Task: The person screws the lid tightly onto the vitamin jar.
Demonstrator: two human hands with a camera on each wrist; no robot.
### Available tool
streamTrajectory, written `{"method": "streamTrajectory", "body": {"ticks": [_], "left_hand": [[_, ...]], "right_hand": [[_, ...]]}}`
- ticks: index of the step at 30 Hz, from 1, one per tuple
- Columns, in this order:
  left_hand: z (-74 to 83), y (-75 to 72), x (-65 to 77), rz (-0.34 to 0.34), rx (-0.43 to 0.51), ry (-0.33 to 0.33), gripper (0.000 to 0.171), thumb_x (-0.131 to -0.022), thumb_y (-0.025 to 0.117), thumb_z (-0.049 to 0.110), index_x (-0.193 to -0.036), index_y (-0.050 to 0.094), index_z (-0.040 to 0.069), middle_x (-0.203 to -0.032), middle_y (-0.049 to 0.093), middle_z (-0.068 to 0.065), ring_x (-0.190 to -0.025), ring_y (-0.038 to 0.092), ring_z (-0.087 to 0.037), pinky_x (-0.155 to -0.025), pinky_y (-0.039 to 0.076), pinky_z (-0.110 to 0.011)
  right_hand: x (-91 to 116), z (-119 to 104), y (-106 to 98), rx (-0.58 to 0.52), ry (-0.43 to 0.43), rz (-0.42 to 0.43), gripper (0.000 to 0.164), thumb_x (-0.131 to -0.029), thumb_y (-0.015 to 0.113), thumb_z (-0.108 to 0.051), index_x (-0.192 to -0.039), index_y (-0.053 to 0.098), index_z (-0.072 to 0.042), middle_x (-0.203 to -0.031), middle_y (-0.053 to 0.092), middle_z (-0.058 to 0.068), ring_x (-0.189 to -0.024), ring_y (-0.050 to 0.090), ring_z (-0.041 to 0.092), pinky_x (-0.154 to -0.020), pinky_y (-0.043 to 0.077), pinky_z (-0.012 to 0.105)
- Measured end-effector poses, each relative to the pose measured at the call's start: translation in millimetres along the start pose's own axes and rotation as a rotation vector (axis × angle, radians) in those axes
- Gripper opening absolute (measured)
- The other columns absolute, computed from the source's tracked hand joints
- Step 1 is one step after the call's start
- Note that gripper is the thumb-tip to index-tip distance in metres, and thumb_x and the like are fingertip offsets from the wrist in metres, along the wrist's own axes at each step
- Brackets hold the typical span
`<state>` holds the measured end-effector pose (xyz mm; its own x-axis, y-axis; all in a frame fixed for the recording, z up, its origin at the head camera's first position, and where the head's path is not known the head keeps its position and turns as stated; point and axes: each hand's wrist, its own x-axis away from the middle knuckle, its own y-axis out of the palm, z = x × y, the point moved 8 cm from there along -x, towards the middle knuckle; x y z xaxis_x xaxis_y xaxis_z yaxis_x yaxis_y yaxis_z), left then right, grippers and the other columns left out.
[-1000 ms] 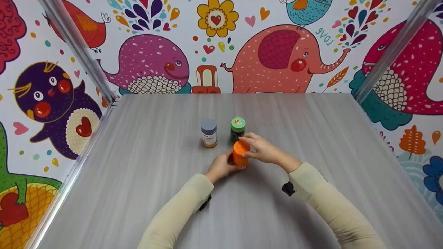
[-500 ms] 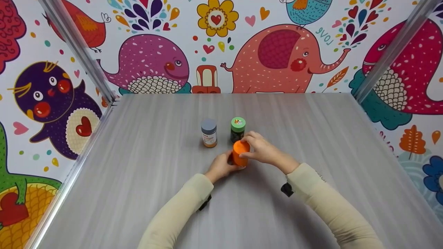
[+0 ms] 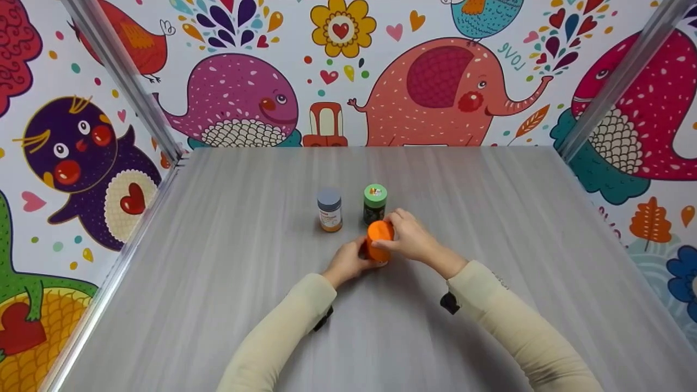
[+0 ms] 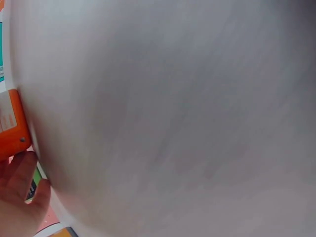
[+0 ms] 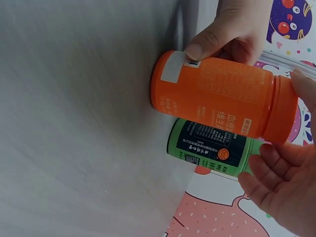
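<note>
An orange pill bottle (image 5: 212, 94) with an orange screw cap (image 5: 284, 111) stands upright in front of me. Around its lower body my left hand (image 3: 348, 263) is curled, its thumb pressing near the base in the right wrist view. Thumb and fingers of my right hand (image 3: 416, 242) grip the cap from either side, the other fingers spreading beside it. Close behind is a dark bottle with a green lid (image 3: 375, 195), partly covered by the orange one. A white-labelled bottle with a grey lid (image 3: 329, 200) stands to its left.
The bottles stand on a grey wood-grain table (image 3: 245, 228). Printed walls (image 3: 337, 71) with cartoon animals enclose its back and sides, with metal posts (image 3: 125, 81) at the corners.
My right hand has turned a little around the cap, its wrist shifting slightly left and inward. The left hand and all the bottles have stayed in place.
</note>
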<state>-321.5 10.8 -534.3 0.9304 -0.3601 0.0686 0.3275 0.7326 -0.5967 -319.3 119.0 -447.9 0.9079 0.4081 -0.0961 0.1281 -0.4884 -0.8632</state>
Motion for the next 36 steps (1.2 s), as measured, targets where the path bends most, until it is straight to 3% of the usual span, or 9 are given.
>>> {"method": "streamTrajectory", "body": {"ticks": [11,16,20,22,24,29,36], "left_hand": [[-1.2,-1.0,1.6,-0.006,0.015,-0.011,0.064,-0.078,0.072,0.029,-0.13,0.047,0.003,-0.127,0.055,-0.012,-0.114,0.052,-0.022,-0.101,0.037,-0.036],[-0.6,-0.9,1.5,-0.004,0.022,-0.008,0.064,-0.078,0.072,0.028,-0.131,0.046,0.003,-0.127,0.055,-0.011,-0.114,0.052,-0.021,-0.1,0.038,-0.036],[-0.9,0.4,0.6,-0.01,0.037,-0.007,0.061,-0.079,0.072,0.024,-0.13,0.047,0.004,-0.126,0.055,-0.011,-0.113,0.053,-0.021,-0.099,0.039,-0.035],[-0.1,0.0,0.6,-0.008,0.022,0.001,0.06,-0.078,0.072,0.025,-0.129,0.048,0.004,-0.125,0.056,-0.011,-0.113,0.053,-0.021,-0.099,0.039,-0.035],[0.5,-0.6,0.5,-0.007,0.014,0.006,0.06,-0.078,0.073,0.025,-0.128,0.049,0.004,-0.125,0.056,-0.011,-0.113,0.053,-0.021,-0.1,0.038,-0.035],[1.6,-1.1,0.4,-0.002,0.021,0.016,0.06,-0.077,0.074,0.027,-0.127,0.049,0.005,-0.124,0.056,-0.01,-0.114,0.052,-0.022,-0.101,0.037,-0.037],[1.9,0.1,1.4,-0.009,0.026,0.002,0.062,-0.077,0.073,0.027,-0.129,0.048,0.004,-0.127,0.055,-0.01,-0.116,0.051,-0.022,-0.101,0.036,-0.037]], "right_hand": [[1,8,6,0.003,0.17,0.017,0.058,-0.077,0.064,-0.055,-0.098,0.048,-0.004,-0.088,0.046,0.007,-0.075,0.044,0.02,-0.061,0.036,0.028],[2,10,9,-0.007,0.186,0.023,0.058,-0.077,0.064,-0.055,-0.097,0.048,-0.003,-0.086,0.047,0.008,-0.074,0.044,0.021,-0.06,0.035,0.028],[1,6,8,-0.075,0.088,-0.041,0.071,-0.079,0.066,-0.047,-0.123,0.043,0.004,-0.118,0.049,0.018,-0.101,0.049,0.029,-0.084,0.044,0.038],[1,1,6,-0.127,0.005,-0.111,0.076,-0.082,0.066,-0.037,-0.135,0.033,0.005,-0.136,0.038,0.022,-0.12,0.041,0.033,-0.098,0.037,0.046],[1,-4,4,-0.174,-0.08,-0.186,0.073,-0.085,0.066,-0.024,-0.14,0.027,0.005,-0.143,0.03,0.023,-0.13,0.032,0.035,-0.104,0.029,0.049],[2,-10,0,-0.177,-0.194,-0.289,0.059,-0.086,0.06,-0.004,-0.138,0.033,0.005,-0.142,0.033,0.023,-0.13,0.033,0.036,-0.104,0.03,0.049],[1,-10,0,-0.123,-0.223,-0.252,0.052,-0.086,0.062,-0.008,-0.132,0.042,0.006,-0.136,0.042,0.023,-0.123,0.042,0.035,-0.1,0.036,0.047]]}}
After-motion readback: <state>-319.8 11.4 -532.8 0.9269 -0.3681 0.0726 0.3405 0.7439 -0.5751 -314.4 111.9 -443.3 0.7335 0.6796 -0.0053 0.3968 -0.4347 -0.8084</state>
